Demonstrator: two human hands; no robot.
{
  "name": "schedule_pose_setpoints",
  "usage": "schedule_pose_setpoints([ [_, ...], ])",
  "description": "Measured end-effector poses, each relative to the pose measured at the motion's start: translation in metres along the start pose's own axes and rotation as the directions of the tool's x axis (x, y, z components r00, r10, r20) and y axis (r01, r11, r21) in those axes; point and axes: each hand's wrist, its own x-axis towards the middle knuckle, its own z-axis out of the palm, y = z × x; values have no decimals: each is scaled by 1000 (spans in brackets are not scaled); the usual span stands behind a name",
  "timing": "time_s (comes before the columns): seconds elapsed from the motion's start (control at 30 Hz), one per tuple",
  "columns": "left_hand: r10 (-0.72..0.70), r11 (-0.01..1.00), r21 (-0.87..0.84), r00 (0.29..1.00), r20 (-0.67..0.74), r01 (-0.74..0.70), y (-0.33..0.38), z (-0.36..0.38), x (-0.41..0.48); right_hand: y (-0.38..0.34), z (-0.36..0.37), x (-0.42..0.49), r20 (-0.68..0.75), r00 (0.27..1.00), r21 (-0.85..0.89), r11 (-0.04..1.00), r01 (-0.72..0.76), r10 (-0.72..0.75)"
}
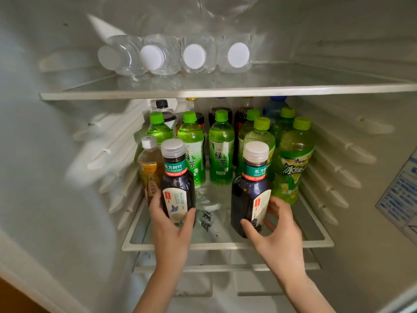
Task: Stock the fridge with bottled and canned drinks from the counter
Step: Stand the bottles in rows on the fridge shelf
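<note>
Okay, with the left hand (171,224) wrapped round the left dark bottle (177,184) and the right hand (277,229) clamped low on the right dark bottle (250,190), holding both roughly upright near the front edge of the lower shelf (225,246). Best to set bases flat, then push straight back toward the green bottles (221,150). Go easy beside the yellow bottle (150,168) at the left edge, probably tippy.

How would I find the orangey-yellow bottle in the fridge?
Look at the lower shelf, crowded with standing bottles. At its left edge, behind the dark bottle in the left hand, stands the only amber bottle, white-capped beside green bottles.
</note>
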Motion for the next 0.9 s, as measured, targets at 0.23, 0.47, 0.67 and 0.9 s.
schedule_pose_setpoints([
  [0.23,-36,999,7,993,110,35,0,10,23,3,1,1,16,1000,9,1000,-4,4],
  [0.47,-53,997,62,975,216,40,-2,6,21,-12,34,4,-49,999,-154,988,8,-16],
  [0.67,-26,995,100,962,273,-2,0,6,26,-17,65,11,-55,997,-219,975,39,-53],
  [0.9,28,1000,-1,962,270,-29,2,16,36,-22,88,24,-37,998,-280,959,43,-55],
])
